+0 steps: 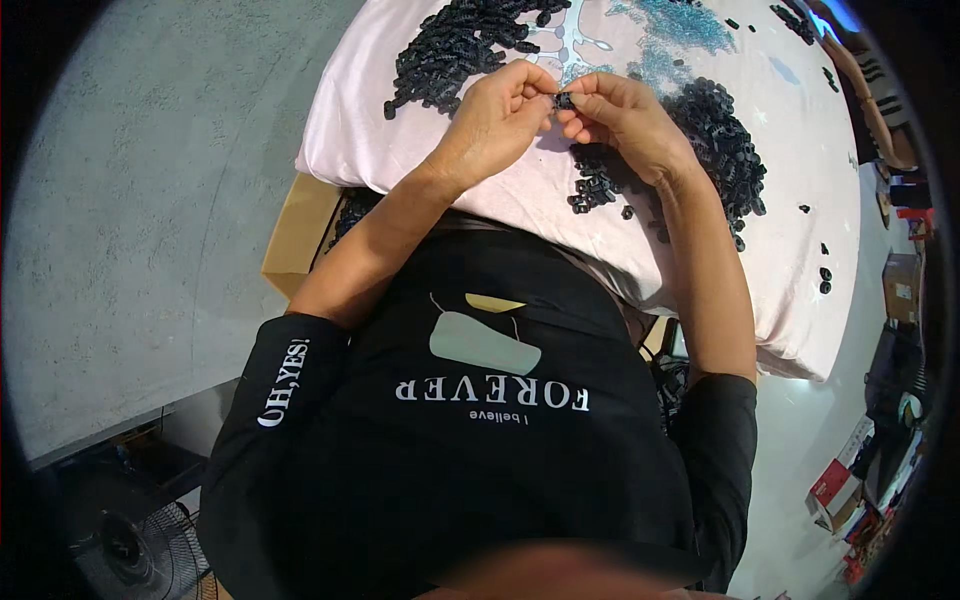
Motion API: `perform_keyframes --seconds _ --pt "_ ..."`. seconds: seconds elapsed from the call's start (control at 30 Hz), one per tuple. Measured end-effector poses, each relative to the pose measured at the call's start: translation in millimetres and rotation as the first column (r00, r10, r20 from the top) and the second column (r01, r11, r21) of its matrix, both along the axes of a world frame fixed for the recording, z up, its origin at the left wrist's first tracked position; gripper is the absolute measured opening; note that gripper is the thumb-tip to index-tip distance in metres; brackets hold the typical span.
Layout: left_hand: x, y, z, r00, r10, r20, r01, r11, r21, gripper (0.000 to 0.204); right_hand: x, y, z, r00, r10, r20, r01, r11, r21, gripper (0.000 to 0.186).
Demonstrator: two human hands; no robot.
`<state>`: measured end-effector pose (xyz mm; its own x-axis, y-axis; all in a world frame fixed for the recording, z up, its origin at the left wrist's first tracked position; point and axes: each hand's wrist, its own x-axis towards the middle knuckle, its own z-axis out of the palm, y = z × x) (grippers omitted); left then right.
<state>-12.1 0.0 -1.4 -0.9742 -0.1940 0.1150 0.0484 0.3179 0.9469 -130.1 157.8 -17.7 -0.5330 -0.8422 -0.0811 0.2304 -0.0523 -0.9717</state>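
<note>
Thumb and forefinger of the right hand (632, 118) pinch a small black piece (563, 101), held just above the far half of the bench, between the two hands. Its left side meets the left hand (497, 122), whose thumb and forefinger are pressed together there, the other fingers curled in; the piece is too small to tell its exact form. A pale pink cloth (345, 130) covers the bench. On it, a large heap of black pieces (455, 55) lies far and left, beyond the left hand. Another black heap (715, 140) spreads to the right, partly behind the right wrist, and a small black cluster (592, 180) sits nearer, just below the right hand. Between the two large heaps, at the far side, lies a scatter of translucent teal bits (675, 35). A few loose black pieces (825, 280) rest near the right edge. Under the left edge stands an open cardboard box (300, 225) with dark contents. A black fan (125, 545) is near and left. At the far right, a co-worker's bare forearm (870, 95) shows beside the bench.
</note>
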Motion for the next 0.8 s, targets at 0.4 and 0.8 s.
perform_keyframes --seconds 0.4,0.8 --pt "-2.3 2.9 -1.8 0.997 0.057 -0.048 -0.056 0.998 0.015 0.018 -0.8 -0.4 0.1 1.000 -0.010 0.023 0.011 1.000 -0.024 0.016" --pt "2.6 -0.5 0.9 1.000 0.023 0.004 -0.023 1.000 0.018 0.015 1.8 -0.4 -0.1 0.998 -0.024 -0.049 0.023 0.999 -0.026 0.016"
